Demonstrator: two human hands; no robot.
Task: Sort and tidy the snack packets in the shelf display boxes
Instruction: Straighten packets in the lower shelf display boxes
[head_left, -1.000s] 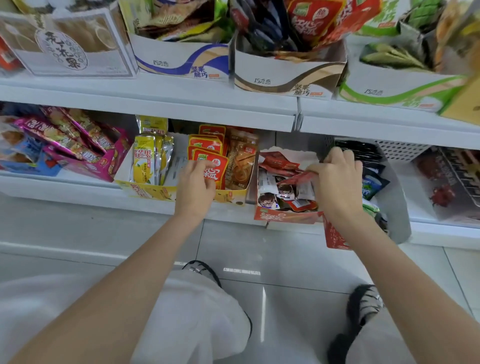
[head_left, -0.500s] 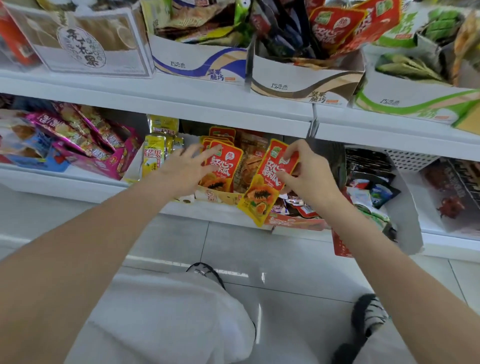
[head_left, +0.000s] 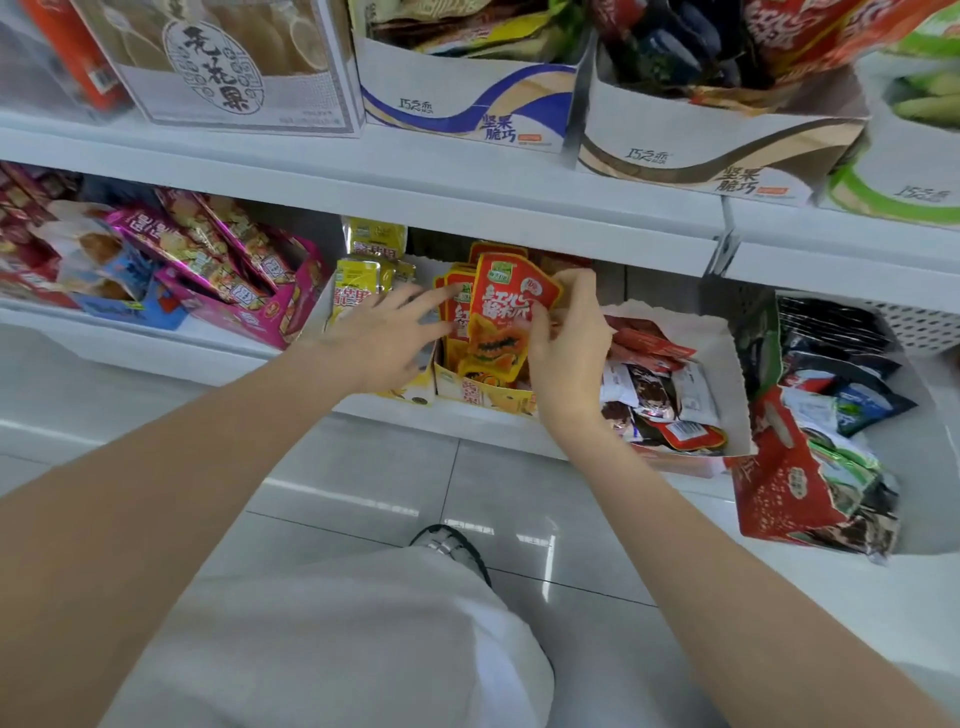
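A yellow display box (head_left: 485, 396) on the lower shelf holds a row of red-and-orange papaya snack packets. My right hand (head_left: 569, 343) pinches one such red packet (head_left: 506, 312) upright at the front of that row. With fingers spread, my left hand (head_left: 382, 338) touches the packets behind it at their left edge. Yellow packets (head_left: 358, 288) stand in the compartment just left. To the right, a white box (head_left: 727, 374) holds a loose heap of red, white and dark packets (head_left: 654, 389).
A pink box (head_left: 244, 312) of purple packets sits at the left of the lower shelf. A red box (head_left: 779, 483) with dark and green packets leans out at the right. The upper shelf (head_left: 467, 192) carries several white display boxes. Below are grey floor tiles and my knee.
My right hand took a red packet out of the white box's heap and carried it left into the yellow box. My left hand opened its fingers against the row.
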